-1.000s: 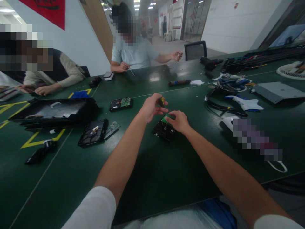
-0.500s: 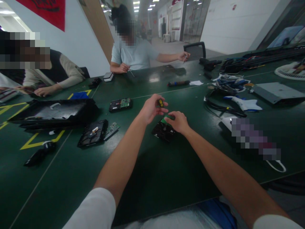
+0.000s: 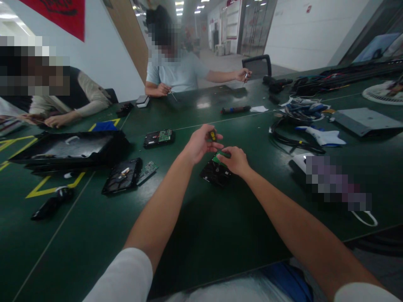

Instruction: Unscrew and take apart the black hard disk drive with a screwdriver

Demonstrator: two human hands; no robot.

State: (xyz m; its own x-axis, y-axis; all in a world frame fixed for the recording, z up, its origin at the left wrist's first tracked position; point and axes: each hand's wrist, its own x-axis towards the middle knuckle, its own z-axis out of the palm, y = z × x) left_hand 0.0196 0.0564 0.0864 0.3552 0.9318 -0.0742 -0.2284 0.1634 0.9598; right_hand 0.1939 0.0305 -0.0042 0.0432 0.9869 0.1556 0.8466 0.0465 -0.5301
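Note:
My left hand point(image 3: 203, 143) is curled around a small screwdriver point(image 3: 213, 135) with a black and yellow handle; only the handle's end shows. Below it on the table lies a black hard drive point(image 3: 215, 173). A green circuit board point(image 3: 217, 158) sits at the drive's far edge, partly hidden by fingers. My right hand point(image 3: 236, 160) pinches this board at its right side, with thumb and fingers close together. The two hands are side by side, almost touching at the fingertips.
Left of my arms are another hard drive point(image 3: 122, 176), a loose circuit board point(image 3: 146, 173), a drive with its board point(image 3: 159, 138) and a black tray point(image 3: 72, 147). Rightward lie cables point(image 3: 296, 140), a glove point(image 3: 324, 136) and a metal box point(image 3: 367, 121). Two people sit across the table.
Both my hands keep nearly the same pose over the hard drive. The view has shifted very slightly; nothing has been taken up or let go.

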